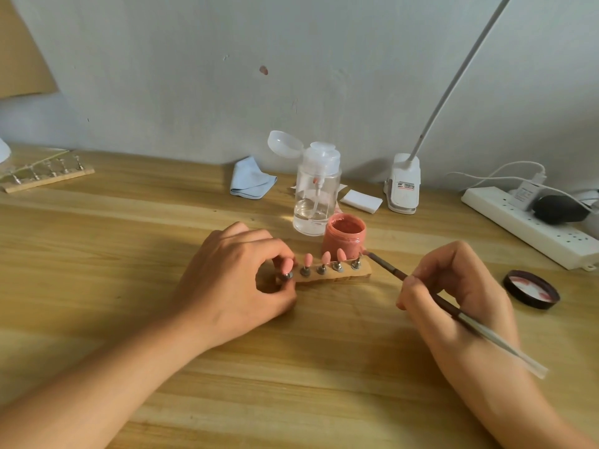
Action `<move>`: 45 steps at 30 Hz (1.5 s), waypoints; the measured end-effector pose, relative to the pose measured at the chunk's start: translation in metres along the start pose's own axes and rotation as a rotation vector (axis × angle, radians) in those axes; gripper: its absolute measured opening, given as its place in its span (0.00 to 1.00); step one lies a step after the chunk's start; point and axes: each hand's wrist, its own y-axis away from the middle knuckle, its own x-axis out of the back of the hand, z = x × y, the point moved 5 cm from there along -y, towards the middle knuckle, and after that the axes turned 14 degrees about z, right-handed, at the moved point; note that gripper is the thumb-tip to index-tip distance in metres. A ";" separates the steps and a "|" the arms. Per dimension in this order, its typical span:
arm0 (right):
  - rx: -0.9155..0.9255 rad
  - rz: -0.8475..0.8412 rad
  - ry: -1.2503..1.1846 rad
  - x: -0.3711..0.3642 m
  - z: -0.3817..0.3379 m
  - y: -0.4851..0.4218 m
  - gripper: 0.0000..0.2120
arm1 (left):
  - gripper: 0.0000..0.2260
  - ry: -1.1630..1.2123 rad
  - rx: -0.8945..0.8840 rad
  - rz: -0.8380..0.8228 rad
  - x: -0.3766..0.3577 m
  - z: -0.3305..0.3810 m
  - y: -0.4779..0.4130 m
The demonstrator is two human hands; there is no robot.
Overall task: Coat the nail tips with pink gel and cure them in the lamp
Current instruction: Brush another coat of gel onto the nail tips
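Observation:
A wooden strip [343, 275] with several metal stands lies at the table's middle, carrying pink nail tips [325, 257]. My left hand [233, 280] pinches the strip's left end, fingers curled round it. My right hand [460, 286] holds a thin brush [421, 288] like a pen; its tip touches the nail tip on the rightmost stand [356, 263]. An open jar of pink gel [344, 236] stands just behind the strip. The jar's black lid [531, 293] lies upside down to the right.
A clear pump bottle [316, 192] with its cap flipped open stands behind the jar. Behind it lie a blue cloth [251, 179] and white pads [360, 199]. A clip lamp [403, 184], a power strip [531, 226] and a second strip of stands [48, 175] line the back.

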 end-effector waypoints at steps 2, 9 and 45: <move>-0.002 0.000 0.004 0.000 0.000 0.000 0.08 | 0.06 -0.002 0.004 0.000 0.000 0.000 0.000; -0.025 -0.030 0.005 -0.001 -0.002 0.000 0.06 | 0.06 0.000 0.008 -0.007 0.000 0.001 0.000; 0.052 -0.031 -0.047 0.001 -0.006 0.004 0.04 | 0.05 0.084 0.112 -0.031 -0.003 -0.008 0.000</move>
